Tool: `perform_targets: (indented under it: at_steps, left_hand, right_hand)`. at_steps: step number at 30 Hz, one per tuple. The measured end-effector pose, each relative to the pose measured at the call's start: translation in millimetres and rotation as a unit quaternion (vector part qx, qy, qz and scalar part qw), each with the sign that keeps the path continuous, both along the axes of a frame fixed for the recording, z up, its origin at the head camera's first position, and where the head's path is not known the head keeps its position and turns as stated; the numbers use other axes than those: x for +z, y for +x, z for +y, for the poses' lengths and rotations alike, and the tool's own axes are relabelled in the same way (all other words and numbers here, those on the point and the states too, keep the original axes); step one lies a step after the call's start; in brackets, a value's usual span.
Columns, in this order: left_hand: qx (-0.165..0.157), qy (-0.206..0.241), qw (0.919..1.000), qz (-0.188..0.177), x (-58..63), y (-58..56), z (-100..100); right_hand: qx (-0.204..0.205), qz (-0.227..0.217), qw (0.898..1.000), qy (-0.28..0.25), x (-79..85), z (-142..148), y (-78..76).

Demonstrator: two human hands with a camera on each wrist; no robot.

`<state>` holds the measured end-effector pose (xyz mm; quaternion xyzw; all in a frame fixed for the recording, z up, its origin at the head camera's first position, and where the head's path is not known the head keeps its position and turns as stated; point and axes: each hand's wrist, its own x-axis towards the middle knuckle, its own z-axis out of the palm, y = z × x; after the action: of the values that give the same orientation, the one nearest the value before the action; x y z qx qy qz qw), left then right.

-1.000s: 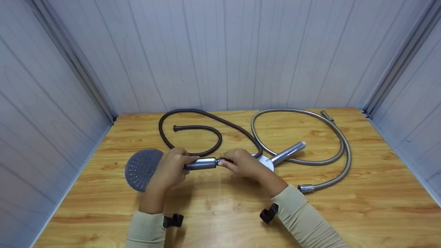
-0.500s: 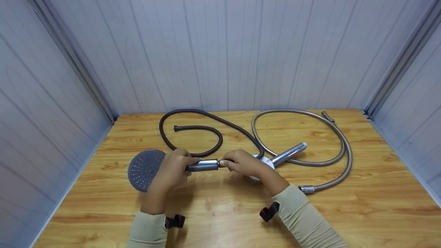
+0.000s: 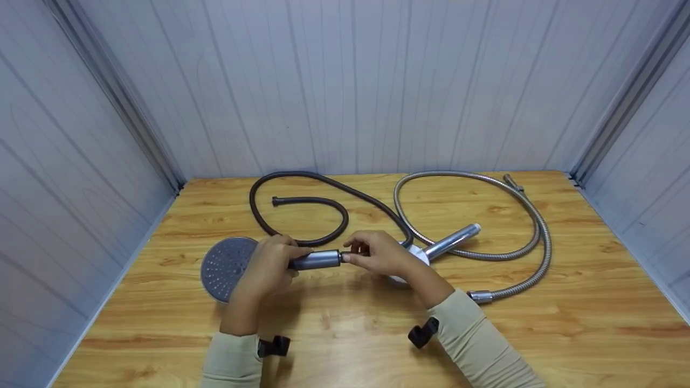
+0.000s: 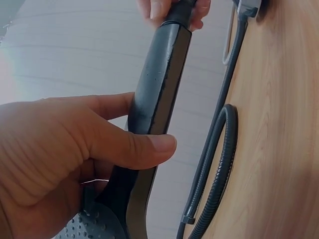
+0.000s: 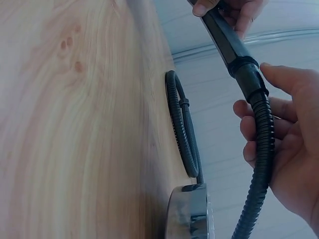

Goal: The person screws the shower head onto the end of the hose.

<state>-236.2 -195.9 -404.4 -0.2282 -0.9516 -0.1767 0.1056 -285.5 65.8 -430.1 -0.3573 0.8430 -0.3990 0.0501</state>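
Note:
My left hand (image 3: pixel 268 264) grips the dark handle (image 4: pixel 162 79) of a shower head (image 3: pixel 225 269) with a round, nozzle-dotted face. The thumb lies across the handle in the left wrist view. A black ribbed shower hose (image 5: pixel 261 134) meets the handle's end at a smooth connector (image 5: pixel 250 79). My right hand (image 3: pixel 380 253) holds the hose by this connector, thumb tip at its side and fingers curled behind the hose. From there the dark hose runs back and loops over the wooden table, its other end lying loose at the back left.
Behind my right hand lies a second shower head with a shiny chrome handle (image 3: pixel 453 241). A silver metal hose (image 3: pixel 544 242) loops on the right of the wooden table (image 3: pixel 345 345). Pale panel walls (image 3: pixel 345 86) enclose the back and both sides.
Both hands and the dark shower head have shifted slightly right since a second ago. My right fingers have changed their hold at the connector, with the index finger now lifted and bent.

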Motion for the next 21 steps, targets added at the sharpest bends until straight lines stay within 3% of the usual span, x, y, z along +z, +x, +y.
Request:
perform_targets:
  at_steps: [5,14,21]
  left_hand:
    - [-0.009,0.011,0.9998,0.011,-0.6,-0.9,-1.2]
    - [-0.005,0.003,0.9999,0.009,4.1,0.3,-0.1]
    - [-0.017,0.003,0.9993,0.033,5.0,0.6,-0.1]
  right_hand:
    - [-0.002,0.019,1.000,-0.013,-2.7,0.7,0.2]
    - [-0.001,0.097,0.994,-0.054,-4.2,0.3,2.2]
    - [0.013,0.117,0.991,-0.059,-3.1,2.3,1.6]
